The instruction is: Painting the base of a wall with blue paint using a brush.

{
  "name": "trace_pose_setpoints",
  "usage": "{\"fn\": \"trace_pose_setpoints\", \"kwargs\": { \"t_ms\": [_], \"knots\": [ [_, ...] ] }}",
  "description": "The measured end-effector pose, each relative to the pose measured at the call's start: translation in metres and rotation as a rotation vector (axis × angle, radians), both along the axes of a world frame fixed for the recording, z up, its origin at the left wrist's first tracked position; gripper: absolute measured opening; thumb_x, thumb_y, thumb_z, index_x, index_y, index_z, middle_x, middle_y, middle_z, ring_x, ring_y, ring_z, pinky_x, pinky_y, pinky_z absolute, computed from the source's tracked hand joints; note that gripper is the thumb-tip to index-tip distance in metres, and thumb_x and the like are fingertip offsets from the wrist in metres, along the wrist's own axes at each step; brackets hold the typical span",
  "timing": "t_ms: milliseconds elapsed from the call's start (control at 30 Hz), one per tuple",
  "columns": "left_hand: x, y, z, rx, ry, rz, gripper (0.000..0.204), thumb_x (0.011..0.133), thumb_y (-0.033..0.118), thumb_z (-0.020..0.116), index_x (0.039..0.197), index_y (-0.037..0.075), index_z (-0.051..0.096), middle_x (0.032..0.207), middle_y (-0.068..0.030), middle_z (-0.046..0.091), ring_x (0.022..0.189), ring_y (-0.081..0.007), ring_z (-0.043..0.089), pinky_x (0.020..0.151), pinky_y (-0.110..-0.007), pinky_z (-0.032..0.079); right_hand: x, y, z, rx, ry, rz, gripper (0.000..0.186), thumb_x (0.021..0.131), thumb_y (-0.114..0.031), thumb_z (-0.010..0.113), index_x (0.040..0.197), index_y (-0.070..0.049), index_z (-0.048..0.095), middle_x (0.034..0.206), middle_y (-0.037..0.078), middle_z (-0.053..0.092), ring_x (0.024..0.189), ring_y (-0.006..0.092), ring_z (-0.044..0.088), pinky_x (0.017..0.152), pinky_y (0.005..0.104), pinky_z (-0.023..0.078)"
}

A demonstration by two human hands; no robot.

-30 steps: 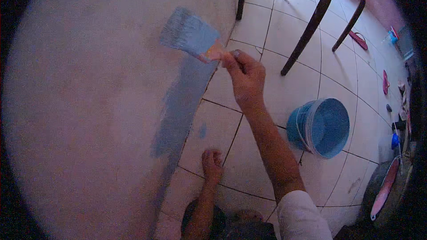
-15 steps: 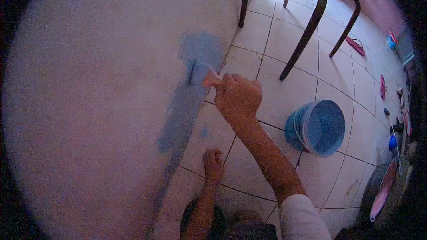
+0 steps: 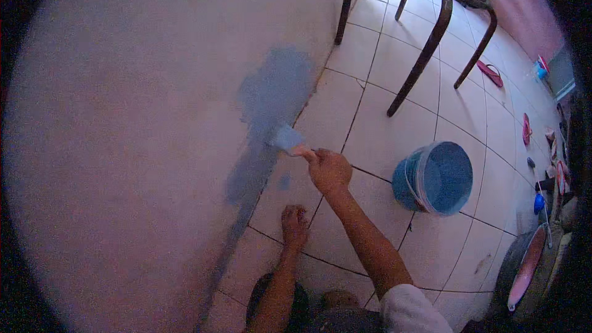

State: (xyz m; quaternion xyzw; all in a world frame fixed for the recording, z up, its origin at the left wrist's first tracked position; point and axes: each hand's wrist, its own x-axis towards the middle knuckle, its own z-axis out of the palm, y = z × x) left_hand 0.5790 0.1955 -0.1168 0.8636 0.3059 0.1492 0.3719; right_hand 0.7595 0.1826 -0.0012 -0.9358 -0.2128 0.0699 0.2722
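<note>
Flat paintbrush (image 3: 287, 140), pale orange handle gripped in my right hand (image 3: 330, 172); bristles coated light blue, pointing left, tips against the wall low down, close to its foot. Wall (image 3: 135, 117) pale and mostly bare; blue paint (image 3: 277, 83) in a ragged-edged band along the base, broad at the far end, thinning toward me. Blue bucket (image 3: 404, 185), open-topped, blue inside, stands upright to my right, well apart from the brush.

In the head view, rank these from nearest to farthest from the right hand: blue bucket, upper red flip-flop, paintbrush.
From the right hand:
1. Paintbrush: held in that hand, its blue end pointing left.
2. Blue bucket: standing to the hand's right.
3. Upper red flip-flop: on the floor tiles, well beyond the bucket, toward the upper right.
</note>
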Motion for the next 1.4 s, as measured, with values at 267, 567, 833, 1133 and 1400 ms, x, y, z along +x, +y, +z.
{"fn": "trace_pose_setpoints", "kwargs": {
  "t_ms": [267, 567, 833, 1133, 1400],
  "knots": [
    [0.006, -0.012, 0.006, -0.452, -0.091, 0.245, 0.023, 0.068, -0.005, 0.054, 0.089, 0.003, 0.051, 0.085, -0.0131, 0.051, 0.083, -0.0319, 0.050, 0.075, -0.040, 0.042, -0.036, -0.096, 0.041, -0.020, 0.153, -0.078, 0.040, 0.083, -0.044, 0.054, 0.087, -0.006, 0.066, 0.071, 0.014, 0.063, 0.068, 0.0324, 0.061, 0.060, 0.0396, 0.047],
    [-0.009, -0.005, -0.003, 0.070, -0.131, -0.009, 0.014, 0.077, 0.000, 0.052, 0.090, 0.004, 0.052, 0.086, -0.0126, 0.051, 0.082, -0.0285, 0.051, 0.073, -0.038, 0.043, -0.016, -0.215, 0.121, 0.206, -0.302, -0.449, 0.018, 0.081, -0.023, 0.062, 0.079, -0.005, 0.061, 0.073, 0.012, 0.061, 0.066, 0.0275, 0.059, 0.060, 0.0370, 0.044],
    [-0.010, -0.007, -0.006, -0.038, -0.052, -0.064, 0.019, 0.074, 0.008, 0.058, 0.091, 0.002, 0.052, 0.093, -0.0146, 0.051, 0.085, -0.0321, 0.050, 0.082, -0.043, 0.040, 0.039, -0.275, 0.139, -0.312, -0.357, -0.452, 0.025, 0.083, -0.029, 0.058, 0.081, -0.004, 0.063, 0.075, 0.012, 0.062, 0.067, 0.0301, 0.059, 0.062, 0.0381, 0.045],
    [0.004, -0.028, 0.056, 0.267, 0.296, -0.205, 0.077, 0.070, 0.030, 0.071, 0.132, 0.003, 0.035, 0.142, -0.0158, 0.027, 0.130, -0.0325, 0.026, 0.101, -0.048, 0.025, 0.062, -0.142, 0.150, 0.046, -0.103, -0.200, 0.033, 0.082, -0.034, 0.057, 0.084, -0.001, 0.065, 0.082, 0.017, 0.063, 0.075, 0.0329, 0.060, 0.067, 0.0387, 0.046],
    [0.027, -0.034, 0.052, 0.344, 0.760, -0.286, 0.091, 0.072, 0.042, 0.066, 0.140, 0.005, 0.018, 0.147, -0.0138, 0.014, 0.135, -0.0301, 0.016, 0.106, -0.048, 0.015, 0.196, 0.027, 0.060, -0.132, -0.246, -0.053, 0.038, 0.074, -0.040, 0.061, 0.080, -0.003, 0.066, 0.081, 0.017, 0.063, 0.080, 0.0324, 0.062, 0.069, 0.0431, 0.050]
  ]
}}
